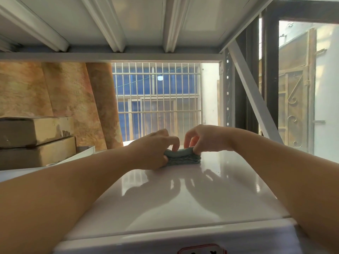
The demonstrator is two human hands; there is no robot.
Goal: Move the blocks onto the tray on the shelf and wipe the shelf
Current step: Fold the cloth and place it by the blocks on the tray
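A grey-blue folded cloth [183, 158] lies on the glossy white shelf [165, 198], toward its far side. My left hand [156, 149] grips the cloth's left end, fingers curled over its top fold. My right hand [203, 139] pinches the upper fold at the cloth's right end. Both forearms reach in over the shelf from the near edge. No blocks show in this view. A white tray's edge [82, 153] is visible at the left, partly hidden behind my left arm.
Two stacked cardboard boxes [36, 142] stand at the far left. A rolled brown mat [104, 107] leans behind them. The upper shelf's underside [128, 24] hangs low overhead. A diagonal brace [253, 92] and upright post bound the right side.
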